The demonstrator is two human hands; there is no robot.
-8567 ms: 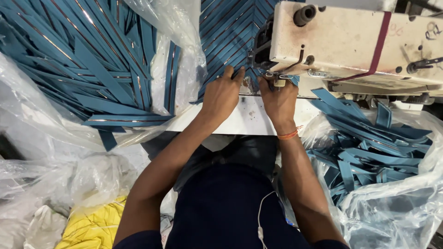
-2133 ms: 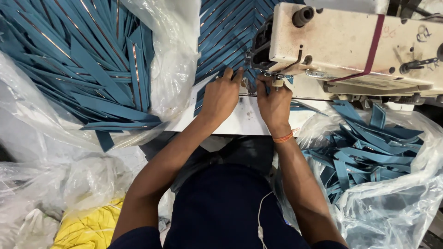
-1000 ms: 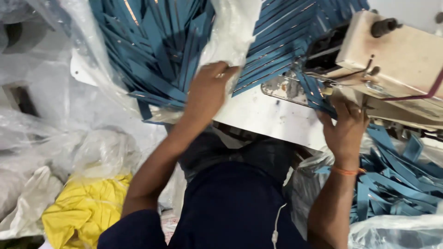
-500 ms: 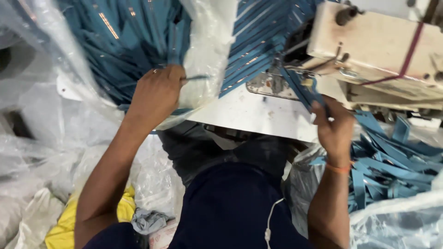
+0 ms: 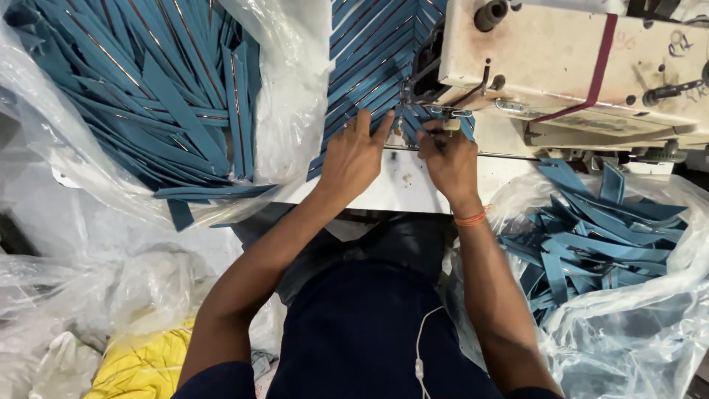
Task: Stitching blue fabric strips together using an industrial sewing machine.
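Note:
My left hand point(image 5: 357, 153) lies flat with fingers pressed on a blue fabric strip point(image 5: 410, 123) at the needle of a cream sewing machine point(image 5: 569, 59). My right hand point(image 5: 448, 157), an orange band at its wrist, pinches the same strip just under the presser foot point(image 5: 440, 117). Both hands sit side by side on the white machine table point(image 5: 399, 186). The strip's near end is hidden beneath my fingers.
A clear plastic bag of blue strips point(image 5: 140, 96) lies at the left. More blue strips point(image 5: 377, 52) are stacked behind the needle. At the right a plastic bag point(image 5: 598, 236) holds a loose heap of strips. Yellow cloth point(image 5: 144, 366) lies at lower left.
My left hand came back from the left-hand bag to the needle area with a strip. My right hand rose from the right heap to the presser foot. The view swung back to centre.

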